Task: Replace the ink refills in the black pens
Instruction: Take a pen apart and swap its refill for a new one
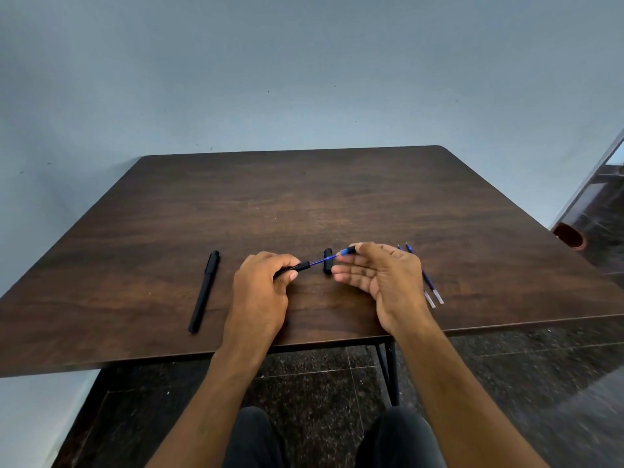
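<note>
Near table (pixel 337 332) front edge: left hand (pixel 261 292) grips pen barrel (pixel 297 267); right hand (pixel 381 278) pinches refill (pixel 320 262).

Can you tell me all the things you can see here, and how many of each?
table: one, dark brown wood, in front of the person.
whole black pen: one, black, capped, lying on the table to the left of the hands.
open pen barrel: one, black, held in the left hand.
blue refill: one, blue, stretching from the barrel to the tip piece.
tip piece: one, black and blue, pinched by the right hand.
pen cap: one, black, on the table behind the refill.
spare refills: two, blue with clear ends, on the table to the right.
pot: one, reddish brown, on the floor at far right.
left hand: one, grips the barrel.
right hand: one, pinches the tip piece.
</note>
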Motion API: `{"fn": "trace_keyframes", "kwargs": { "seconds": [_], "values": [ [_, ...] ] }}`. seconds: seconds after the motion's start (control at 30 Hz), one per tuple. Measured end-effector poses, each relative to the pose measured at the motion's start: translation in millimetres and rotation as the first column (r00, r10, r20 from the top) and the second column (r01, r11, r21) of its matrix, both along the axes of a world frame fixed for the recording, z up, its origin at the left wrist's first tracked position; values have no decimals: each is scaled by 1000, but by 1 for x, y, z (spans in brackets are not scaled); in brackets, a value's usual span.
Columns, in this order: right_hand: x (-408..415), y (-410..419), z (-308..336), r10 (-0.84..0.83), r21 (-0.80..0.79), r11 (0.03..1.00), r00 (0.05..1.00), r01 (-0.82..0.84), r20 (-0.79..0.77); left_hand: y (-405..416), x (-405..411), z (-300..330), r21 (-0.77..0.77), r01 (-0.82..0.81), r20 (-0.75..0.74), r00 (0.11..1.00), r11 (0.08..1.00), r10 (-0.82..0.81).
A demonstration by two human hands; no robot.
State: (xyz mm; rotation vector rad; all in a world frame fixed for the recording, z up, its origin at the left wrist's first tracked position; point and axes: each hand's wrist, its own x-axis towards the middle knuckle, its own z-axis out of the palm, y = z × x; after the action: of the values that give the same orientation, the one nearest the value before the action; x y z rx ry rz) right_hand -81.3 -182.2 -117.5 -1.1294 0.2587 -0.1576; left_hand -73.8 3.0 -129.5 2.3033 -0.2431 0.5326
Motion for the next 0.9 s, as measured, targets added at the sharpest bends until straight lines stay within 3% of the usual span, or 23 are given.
{"fn": "trace_keyframes", "kwargs": {
  "seconds": [0.9],
  "values": [
    [7, 6, -7, 185, -122, 976, 982, -179, 41, -2, 2, 0, 12, 24, 2, 1000, 1000, -24]
  ]
}}
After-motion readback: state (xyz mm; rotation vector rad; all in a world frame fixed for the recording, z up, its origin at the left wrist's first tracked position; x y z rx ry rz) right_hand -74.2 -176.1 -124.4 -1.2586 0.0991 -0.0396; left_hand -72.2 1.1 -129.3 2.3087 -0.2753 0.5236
